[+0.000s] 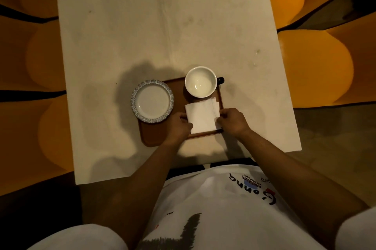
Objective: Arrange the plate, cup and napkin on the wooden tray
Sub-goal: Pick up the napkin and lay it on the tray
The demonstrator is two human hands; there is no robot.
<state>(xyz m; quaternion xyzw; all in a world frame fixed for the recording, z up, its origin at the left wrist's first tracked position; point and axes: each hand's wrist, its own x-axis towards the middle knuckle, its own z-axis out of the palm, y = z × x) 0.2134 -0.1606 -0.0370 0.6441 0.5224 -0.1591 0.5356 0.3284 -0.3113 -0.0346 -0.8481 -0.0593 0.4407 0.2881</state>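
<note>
Pale table (162, 36), orange seats (313, 66) alongside; my left hand (179, 125) and right hand (234, 121) pinch the napkin (201, 116) on the wooden tray (152, 136).

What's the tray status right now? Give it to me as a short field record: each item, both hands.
tray: wooden, on the table, near edge
plate: left end of tray, overhanging its left and far rims
cup: far right corner of tray, upright, empty, handle pointing right
napkin: white, folded, flat on tray in front of cup
left hand: on napkin's left edge
right hand: pinching napkin's right edge
</note>
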